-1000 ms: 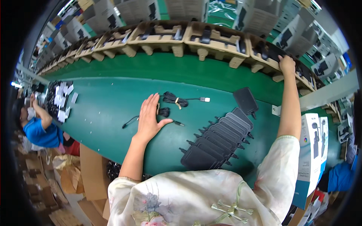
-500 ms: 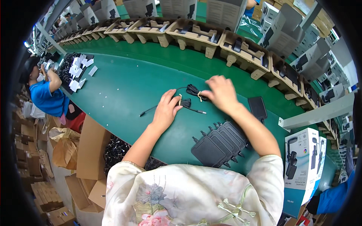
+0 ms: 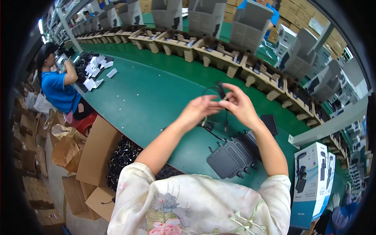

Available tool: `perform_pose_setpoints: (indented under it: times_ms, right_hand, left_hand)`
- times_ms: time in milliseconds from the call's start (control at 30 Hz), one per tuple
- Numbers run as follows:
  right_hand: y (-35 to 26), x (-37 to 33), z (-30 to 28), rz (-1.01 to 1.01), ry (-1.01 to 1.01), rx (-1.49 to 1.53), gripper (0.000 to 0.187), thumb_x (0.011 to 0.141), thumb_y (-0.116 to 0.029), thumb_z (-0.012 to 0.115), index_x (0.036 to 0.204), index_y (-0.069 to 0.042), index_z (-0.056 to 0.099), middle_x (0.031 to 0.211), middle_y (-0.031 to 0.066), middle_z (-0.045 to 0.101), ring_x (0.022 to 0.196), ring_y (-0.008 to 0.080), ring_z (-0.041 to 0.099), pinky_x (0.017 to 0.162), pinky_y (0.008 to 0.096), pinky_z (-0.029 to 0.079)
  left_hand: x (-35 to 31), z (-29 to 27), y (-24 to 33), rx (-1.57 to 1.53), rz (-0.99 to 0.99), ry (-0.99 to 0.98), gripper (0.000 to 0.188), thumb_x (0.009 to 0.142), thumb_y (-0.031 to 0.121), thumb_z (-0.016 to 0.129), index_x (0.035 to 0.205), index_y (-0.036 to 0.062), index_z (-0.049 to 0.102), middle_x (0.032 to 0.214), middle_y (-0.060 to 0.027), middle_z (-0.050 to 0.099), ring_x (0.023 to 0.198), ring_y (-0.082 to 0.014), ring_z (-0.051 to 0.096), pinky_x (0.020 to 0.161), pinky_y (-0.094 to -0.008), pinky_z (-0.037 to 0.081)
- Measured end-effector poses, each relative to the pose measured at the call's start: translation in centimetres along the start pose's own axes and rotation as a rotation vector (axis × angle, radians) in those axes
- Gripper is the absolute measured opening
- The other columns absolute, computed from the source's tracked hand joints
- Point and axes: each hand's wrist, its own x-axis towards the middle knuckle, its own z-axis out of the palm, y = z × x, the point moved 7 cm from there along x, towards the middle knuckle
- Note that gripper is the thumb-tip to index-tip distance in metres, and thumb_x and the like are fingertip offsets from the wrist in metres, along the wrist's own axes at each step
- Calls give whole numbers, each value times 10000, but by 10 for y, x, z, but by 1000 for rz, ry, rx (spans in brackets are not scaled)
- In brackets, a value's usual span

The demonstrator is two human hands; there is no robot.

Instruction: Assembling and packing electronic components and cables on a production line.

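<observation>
Single view: head-mounted fisheye, looking steeply down and forward over the wearer's floral white blouse (image 3: 196,207). Close range on the raised hands, forearms entering from the lower edge. Long green worktable surface (image 3: 149,98) runs diagonally, upper left to lower right, its edges bowed by the lens. Black vignette rings the frame. No second view to overlap.

Black cable (image 3: 214,91): part of the loop hidden behind the right hand (image 3: 239,105) fingers, plug type too small to tell. Stacked black trays (image 3: 231,156): only the near one fully visible. Cardboard trays (image 3: 219,53) far along counter (image 3: 149,98): contents too small.
</observation>
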Motion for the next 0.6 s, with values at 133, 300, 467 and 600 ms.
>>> perform_pose_setpoints:
  times_ms: [133, 300, 467, 600]
  right_hand:
    - [-27, -20, -5, -144, 162, -404, 597, 729, -186, 686, 1261, -75, 439, 1122, 126, 537, 917, 262, 551, 864, 400, 410]
    - [-73, -52, 38, -690, 9, -963, 642, 716, -217, 687, 1283, -75, 423, 1288, 121, 443, 1069, 275, 507, 1017, 472, 269]
    - [-56, -62, 48, -602, -298, -905, 668, 719, -274, 658, 1298, -56, 406, 1191, 118, 507, 1048, 282, 509, 1003, 479, 282]
    - [-39, -60, 41, -451, -285, -1004, 612, 730, -244, 643, 1270, -50, 431, 1010, 103, 549, 933, 271, 528, 892, 434, 368]
  left_hand:
    - [4, 41, -10, -308, -31, -121, 451, 932, 306, 452, 1250, -8, 392, 1166, -165, 513, 1070, -228, 532, 943, -388, 427]
    - [-8, 46, -18, -79, -128, 92, 332, 966, 271, 371, 1158, 19, 470, 998, -127, 590, 891, -178, 587, 793, -297, 480]
    - [-25, 32, -30, -78, -315, -232, 320, 958, 267, 404, 1173, 37, 457, 832, -51, 571, 697, -115, 555, 610, -254, 465]
    - [-24, 43, -28, 56, -352, -254, 318, 956, 301, 407, 1105, 31, 483, 717, -26, 548, 569, -86, 490, 516, -234, 406]
